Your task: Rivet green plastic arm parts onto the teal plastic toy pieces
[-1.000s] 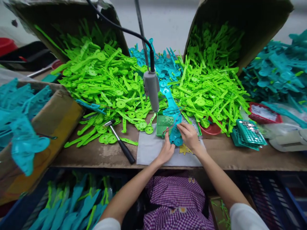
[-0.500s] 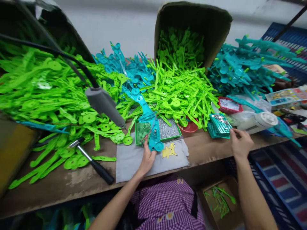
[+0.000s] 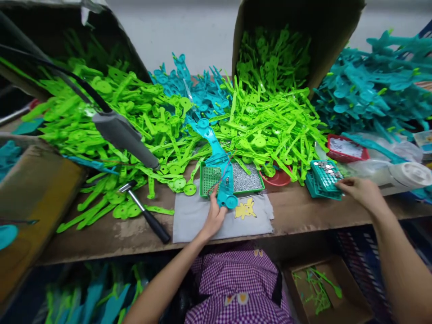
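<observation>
A brown workbench [image 3: 297, 213] runs out on both sides of the grey cloth [image 3: 199, 225], the landmark here. Behind the cloth and to its right, a tilted cardboard box [image 3: 324, 22] opens onto a heap of green parts [image 3: 276, 121]; a second green heap [image 3: 111, 121] spreads behind the cloth to its left. A pile of blue pieces [image 3: 209, 94] lies directly behind the cloth, between those heaps. The purple checked apron [image 3: 236, 288] is in front of the cloth.

A grey handheld tool [image 3: 124, 137] hangs on a cable, behind the cloth to its left. The long blue part [image 3: 216, 146] slants across the green tray [image 3: 201, 184] at the back of the cloth, its rounded lower end above the cloth.

Over the cloth, the person's left hand [image 3: 213, 218] grasps that lower end. Well to the right of the cloth, the right hand [image 3: 362, 193] has its fingertips drawn together at the edge of the teal trays [image 3: 317, 193]; whether they pinch anything cannot be told.

A hammer [image 3: 146, 211] lies just left of the cloth. Smallest are the metal discs [image 3: 329, 167] on the teal trays, right of the cloth.
</observation>
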`<state>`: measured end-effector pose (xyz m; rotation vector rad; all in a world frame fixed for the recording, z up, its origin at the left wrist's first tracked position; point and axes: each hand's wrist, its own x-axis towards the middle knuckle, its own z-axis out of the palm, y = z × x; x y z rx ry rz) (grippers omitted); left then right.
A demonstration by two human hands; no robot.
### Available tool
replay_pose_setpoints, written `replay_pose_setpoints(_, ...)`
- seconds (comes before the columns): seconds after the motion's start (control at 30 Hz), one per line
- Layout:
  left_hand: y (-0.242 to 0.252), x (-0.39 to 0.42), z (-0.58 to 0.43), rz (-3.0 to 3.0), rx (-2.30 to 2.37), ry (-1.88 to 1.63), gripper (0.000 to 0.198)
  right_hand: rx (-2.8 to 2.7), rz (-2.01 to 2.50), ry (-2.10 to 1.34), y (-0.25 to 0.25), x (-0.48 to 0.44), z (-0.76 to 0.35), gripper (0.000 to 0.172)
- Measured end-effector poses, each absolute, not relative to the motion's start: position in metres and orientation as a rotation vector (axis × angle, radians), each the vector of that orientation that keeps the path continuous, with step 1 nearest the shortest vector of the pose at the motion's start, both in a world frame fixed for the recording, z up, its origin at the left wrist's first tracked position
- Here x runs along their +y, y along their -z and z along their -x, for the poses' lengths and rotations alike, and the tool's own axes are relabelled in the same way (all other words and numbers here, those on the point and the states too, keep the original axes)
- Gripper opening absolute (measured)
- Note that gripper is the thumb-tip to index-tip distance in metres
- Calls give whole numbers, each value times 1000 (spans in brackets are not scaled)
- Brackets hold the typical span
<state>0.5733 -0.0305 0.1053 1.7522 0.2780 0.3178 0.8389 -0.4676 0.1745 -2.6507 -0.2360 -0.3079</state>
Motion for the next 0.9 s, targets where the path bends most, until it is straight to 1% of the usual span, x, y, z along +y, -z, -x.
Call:
replay_pose_setpoints(0.07, -106, -31, -573, -1746, 294, -326, 76, -232, 2702, 227, -189, -446, -826, 25)
replay_pose_setpoints(0.1, -107, -31, -573, -1743, 297, -327, 76, -268, 2677, 244, -196, -426, -813, 24)
replay_pose_setpoints(0.2, -110, -32, -573, -1752, 281, -316, 74, -717, 2360, 379, -201, -330, -756, 21)
replay_pose_setpoints(0.27, -113, -33, -573, -1777, 273, -315, 73, -1067, 2180, 368, -190, -255, -721, 15)
replay_pose_setpoints(0.33, -115, -34, -573, -1796, 261, -325, 72, -1265, 2083, 398, -173, -194, -703, 16)
replay_pose_setpoints(0.4, -115, -34, -572, -1799, 244, -334, 71, -1352, 2073, 436, -156, -155, -700, 18)
replay_pose_setpoints(0.53, -110, -34, -572, -1810, 210, -325, 69, -1404, 2089, 510, -140, -140, -713, 21)
replay_pose_setpoints(0.63, -108, -33, -572, -1818, 185, -313, 71, -1473, 2172, 525, -147, -144, -717, 24)
replay_pose_setpoints(0.77, -109, -33, -569, -1794, 185, -271, 74, -1645, 2333, 458, -159, -143, -712, 28)
replay_pose_setpoints(0.83, -110, -34, -568, -1790, 191, -251, 73, -1597, 2387, 460, -157, -142, -702, 28)
replay_pose_setpoints(0.9, -110, -35, -567, -1792, 178, -249, 74, -1443, 2423, 503, -149, -142, -688, 33)
